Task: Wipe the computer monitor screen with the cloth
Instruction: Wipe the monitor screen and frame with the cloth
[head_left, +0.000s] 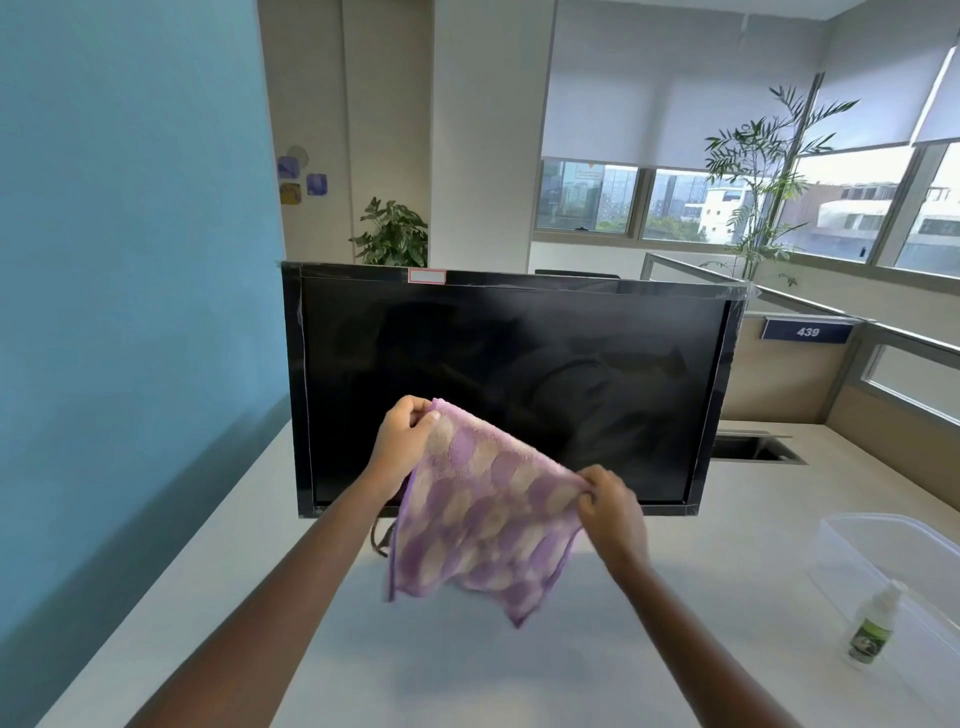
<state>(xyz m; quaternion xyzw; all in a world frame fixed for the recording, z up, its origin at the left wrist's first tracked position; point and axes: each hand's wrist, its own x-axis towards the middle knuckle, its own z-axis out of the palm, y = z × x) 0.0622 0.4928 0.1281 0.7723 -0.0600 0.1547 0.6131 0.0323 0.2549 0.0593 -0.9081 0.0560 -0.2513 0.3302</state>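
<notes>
A black computer monitor (519, 364) stands on the white desk, its dark screen facing me and switched off. In front of its lower half hangs a purple and beige checked cloth (483, 519), stretched between both hands and clear of the desk. My left hand (402, 436) pinches the cloth's upper left corner. My right hand (610, 504) grips its right edge, lower down. The cloth hides part of the screen's bottom edge and the monitor's stand. Whether the cloth touches the screen I cannot tell.
A small spray bottle (872, 626) stands at the right beside a clear plastic tub (893, 551). A cable slot (753, 449) opens in the desk right of the monitor. A blue wall (130, 260) runs along the left; partitions and windows lie behind.
</notes>
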